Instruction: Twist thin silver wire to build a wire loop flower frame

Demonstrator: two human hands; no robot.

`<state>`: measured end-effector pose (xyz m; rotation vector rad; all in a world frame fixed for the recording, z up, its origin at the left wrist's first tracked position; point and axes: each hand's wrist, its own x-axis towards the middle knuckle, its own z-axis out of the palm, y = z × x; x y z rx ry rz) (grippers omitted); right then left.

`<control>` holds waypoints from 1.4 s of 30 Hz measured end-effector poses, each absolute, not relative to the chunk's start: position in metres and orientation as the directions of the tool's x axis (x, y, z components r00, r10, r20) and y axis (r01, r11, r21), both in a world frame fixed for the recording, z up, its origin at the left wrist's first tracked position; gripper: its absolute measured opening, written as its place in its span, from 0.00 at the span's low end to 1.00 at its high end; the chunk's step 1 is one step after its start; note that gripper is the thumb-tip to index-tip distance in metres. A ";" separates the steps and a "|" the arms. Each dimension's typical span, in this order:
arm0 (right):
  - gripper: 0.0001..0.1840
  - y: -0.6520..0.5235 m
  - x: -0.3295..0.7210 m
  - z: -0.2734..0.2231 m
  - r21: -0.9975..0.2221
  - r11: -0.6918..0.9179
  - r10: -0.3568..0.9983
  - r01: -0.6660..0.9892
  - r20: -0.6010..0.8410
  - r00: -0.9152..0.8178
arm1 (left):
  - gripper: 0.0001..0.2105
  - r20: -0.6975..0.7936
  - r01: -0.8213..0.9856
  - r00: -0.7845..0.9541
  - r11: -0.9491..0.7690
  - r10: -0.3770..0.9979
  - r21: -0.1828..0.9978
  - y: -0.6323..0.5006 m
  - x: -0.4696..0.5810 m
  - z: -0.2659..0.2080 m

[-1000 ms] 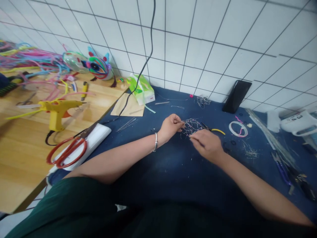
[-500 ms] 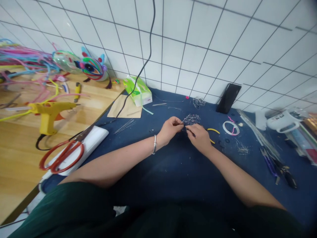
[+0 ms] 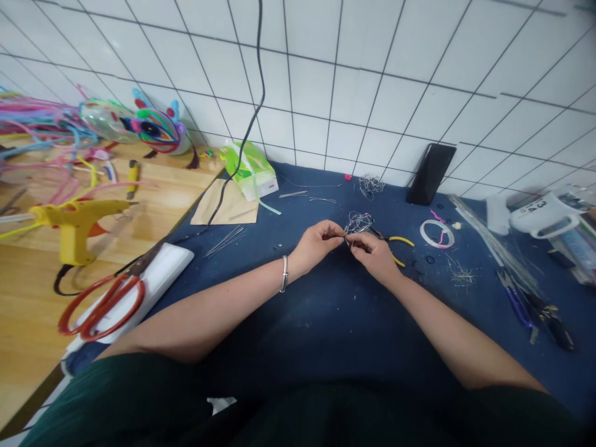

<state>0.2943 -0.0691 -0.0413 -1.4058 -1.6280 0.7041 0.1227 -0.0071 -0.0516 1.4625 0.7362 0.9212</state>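
Fingertips of my left hand [image 3: 321,244] and my right hand [image 3: 372,253] meet in a pinch over the dark blue cloth [image 3: 298,329]. Between them is a bit of thin wire [image 3: 346,240] with something small and dark on it, too small to make out. Just beyond the fingers shows a tangle of silvery wire [image 3: 358,222]; whether it joins the held piece I cannot tell. Yellow-handled pliers [image 3: 401,239] lie right behind my right hand, partly covered by it. My left wrist wears a silver bracelet.
To the left are large orange-handled scissors [image 3: 135,304], a yellow glue gun [image 3: 74,223] and a tissue pack [image 3: 251,174]. Straight wires [image 3: 226,241] lie left of my hands. On the right are a phone [image 3: 431,174], a white ring [image 3: 423,233], blue-handled pliers [image 3: 514,298] and a white jug [image 3: 544,214].
The camera view has shifted slightly. My hands stay pinched together in nearly the same place, and the wire tangle beyond them shows a different shape. More of the yellow-handled pliers shows.
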 end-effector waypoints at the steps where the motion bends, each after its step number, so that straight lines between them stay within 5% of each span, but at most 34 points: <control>1: 0.14 -0.069 0.295 -0.042 -0.875 0.194 0.977 0.444 0.214 -0.004 | 0.07 0.130 -0.054 0.475 -0.118 0.871 0.992 -0.007 0.123 -0.053; 14: 0.06 -0.071 0.291 -0.046 -0.974 0.174 0.984 0.148 0.179 0.020 | 0.02 0.178 0.128 0.421 -0.253 0.889 0.959 -0.010 0.120 -0.046; 24: 0.05 -0.070 0.290 -0.047 -0.943 0.199 0.977 0.267 0.211 0.019 | 0.06 0.148 -0.068 0.457 -0.131 0.877 0.989 -0.014 0.123 -0.047; 37: 0.06 -0.070 0.295 -0.046 -0.917 0.145 0.978 0.370 0.190 0.087 | 0.05 0.200 -0.063 0.313 -0.190 0.928 0.980 -0.011 0.120 -0.038; 42: 0.08 -0.075 0.294 -0.040 -0.804 0.202 0.969 0.559 0.248 0.007 | 0.06 0.289 0.065 0.197 -0.307 0.937 0.950 -0.008 0.115 -0.037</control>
